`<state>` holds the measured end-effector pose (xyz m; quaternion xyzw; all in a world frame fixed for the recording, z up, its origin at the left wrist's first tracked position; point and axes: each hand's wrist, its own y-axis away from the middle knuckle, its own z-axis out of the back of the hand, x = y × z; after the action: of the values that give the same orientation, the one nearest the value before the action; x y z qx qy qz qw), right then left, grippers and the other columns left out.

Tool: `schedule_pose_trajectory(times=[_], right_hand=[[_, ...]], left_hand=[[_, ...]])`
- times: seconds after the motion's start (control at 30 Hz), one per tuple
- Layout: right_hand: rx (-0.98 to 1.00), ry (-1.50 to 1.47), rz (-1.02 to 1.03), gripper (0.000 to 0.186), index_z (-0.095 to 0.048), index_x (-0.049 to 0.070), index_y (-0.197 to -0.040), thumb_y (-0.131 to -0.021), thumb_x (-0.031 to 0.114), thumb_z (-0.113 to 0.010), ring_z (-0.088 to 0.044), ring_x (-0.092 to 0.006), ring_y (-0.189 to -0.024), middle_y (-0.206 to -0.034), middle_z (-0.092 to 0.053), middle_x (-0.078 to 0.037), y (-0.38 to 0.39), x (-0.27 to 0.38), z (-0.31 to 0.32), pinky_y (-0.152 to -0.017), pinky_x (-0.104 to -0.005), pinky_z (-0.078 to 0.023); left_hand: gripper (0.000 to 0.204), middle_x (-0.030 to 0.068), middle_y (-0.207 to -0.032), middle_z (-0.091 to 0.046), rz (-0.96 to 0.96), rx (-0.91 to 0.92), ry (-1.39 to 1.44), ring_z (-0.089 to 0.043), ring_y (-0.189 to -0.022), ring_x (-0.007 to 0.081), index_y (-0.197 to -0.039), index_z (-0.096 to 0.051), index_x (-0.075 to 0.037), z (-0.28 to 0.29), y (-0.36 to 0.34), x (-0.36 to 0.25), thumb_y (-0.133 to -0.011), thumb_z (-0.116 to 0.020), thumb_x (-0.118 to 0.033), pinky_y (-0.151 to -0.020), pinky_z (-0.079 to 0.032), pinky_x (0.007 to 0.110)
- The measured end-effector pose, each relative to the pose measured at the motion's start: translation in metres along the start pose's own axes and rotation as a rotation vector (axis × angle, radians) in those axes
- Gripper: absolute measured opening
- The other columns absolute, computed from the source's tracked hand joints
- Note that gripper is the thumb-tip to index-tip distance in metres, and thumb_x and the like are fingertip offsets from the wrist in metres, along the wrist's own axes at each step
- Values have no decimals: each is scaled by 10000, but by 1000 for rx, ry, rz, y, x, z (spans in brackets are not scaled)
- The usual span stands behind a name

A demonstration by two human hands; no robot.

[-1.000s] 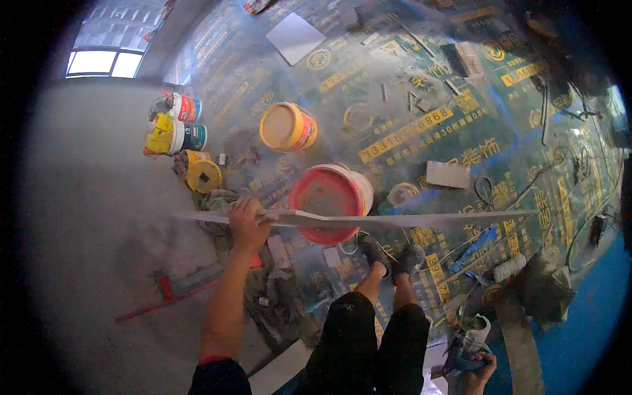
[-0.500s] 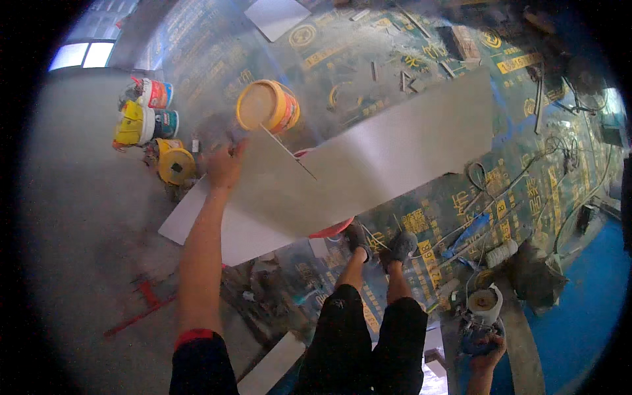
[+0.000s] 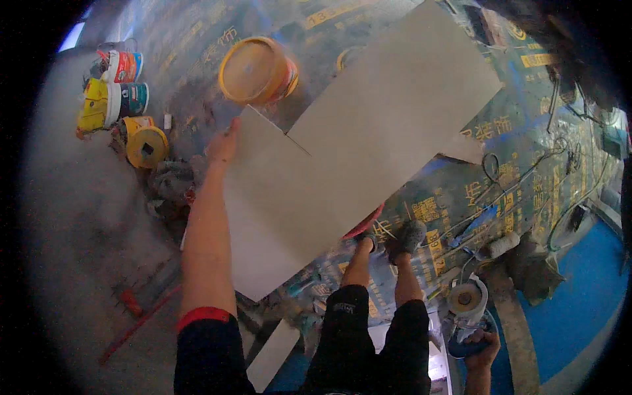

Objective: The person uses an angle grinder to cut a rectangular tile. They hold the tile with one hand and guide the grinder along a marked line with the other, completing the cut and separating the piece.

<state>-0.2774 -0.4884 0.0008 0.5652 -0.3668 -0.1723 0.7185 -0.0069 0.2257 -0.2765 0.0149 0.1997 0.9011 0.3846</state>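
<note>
A round yellow plastic pail [image 3: 147,146] sits at left, apart from the left hand [image 3: 222,146], whose grip is closed on the left edge of a large, flat, pale grey panel [image 3: 355,151] with a stepped upper edge and a short slit. Beyond that edge stands a round orange-yellow bucket [image 3: 249,69]. The panel mostly hides a round red-rimmed bucket [image 3: 364,225]; contact between them cannot be told. Lower right, the right hand [image 3: 484,347] grips a handheld power tool with a round disc [image 3: 466,299], above blue floor covering [image 3: 582,283].

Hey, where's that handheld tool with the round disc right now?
In the head view, the disc tool is at the lower right, held in the right hand, to the right of the black shorts.
</note>
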Motion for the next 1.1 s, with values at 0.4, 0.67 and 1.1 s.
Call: schedule_pose_trajectory(times=[0.4,0.67,1.1], right_hand=[[246,141,47,244,-593,94,-801,-857,331,-574,-563,-253,-730,-812,-557,-65,-21,0,-50,-701,-469,-487],[256,188,77,282,-557,52,-1050,-819,211,-528,-551,-227,-613,-707,-559,-54,-1,11,-105,-595,-405,-503],[78,200,168,173,-568,53,-1035,-910,168,-604,-619,-239,-728,-848,-622,-95,-258,56,-224,-659,-389,-536]], left_hand=[[1043,298,-1357,-507,104,218,9,-460,-1292,440,-1271,-591,25,-86,-6,113,-841,-214,-847,-1070,-360,509],[865,249,-1426,-456,290,301,130,-409,-1334,429,-1432,-452,-91,-88,71,110,-920,-201,-742,-1060,-357,547],[769,234,-1324,-536,52,-44,60,-519,-1216,387,-1321,-540,-51,-50,86,195,-945,-301,-678,-978,-425,499]])
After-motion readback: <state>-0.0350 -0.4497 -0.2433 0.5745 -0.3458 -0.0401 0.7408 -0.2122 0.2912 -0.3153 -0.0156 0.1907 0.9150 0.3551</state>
